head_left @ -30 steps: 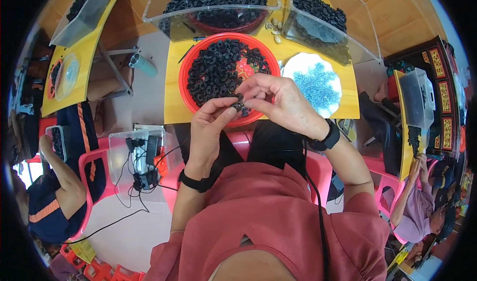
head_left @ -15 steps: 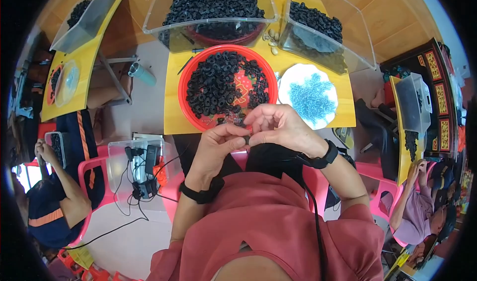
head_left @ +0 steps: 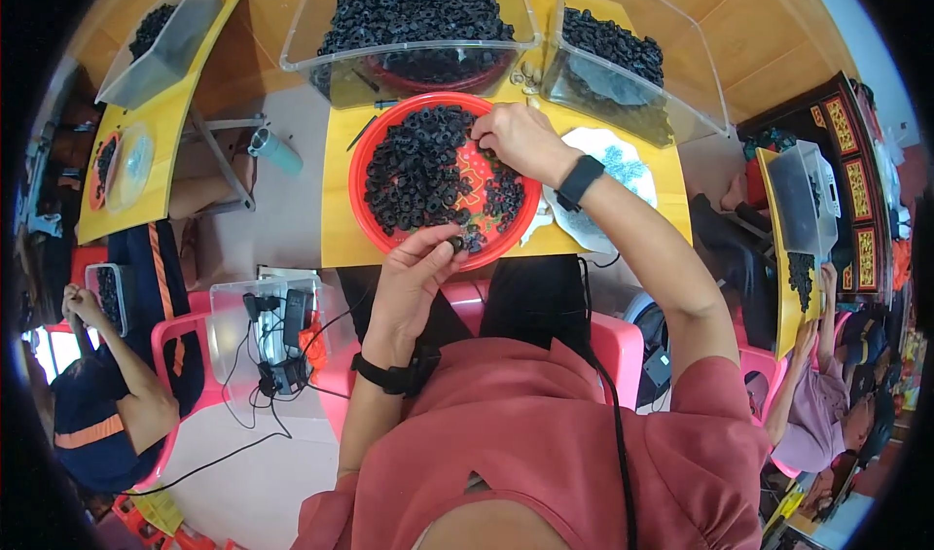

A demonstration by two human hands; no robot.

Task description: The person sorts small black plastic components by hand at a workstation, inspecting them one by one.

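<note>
Split apart since half a second ago: right hand (head_left: 520, 141) gone out over the far side of the red bowl (head_left: 365, 166), fingers curled down into the black rings (head_left: 418, 171), probably picking one; whether anything is gripped, cannot tell. Left hand (head_left: 418, 268) stays at the near rim, thumb and fingertips pinched on a small black ring (head_left: 455, 244), held up close for joining. Bowl set dead centre on the yellow desk (head_left: 336, 229), within easy reach. Clear bins (head_left: 409, 25) of more rings behind; blue-patterned plate (head_left: 623, 166) to the right.
</note>
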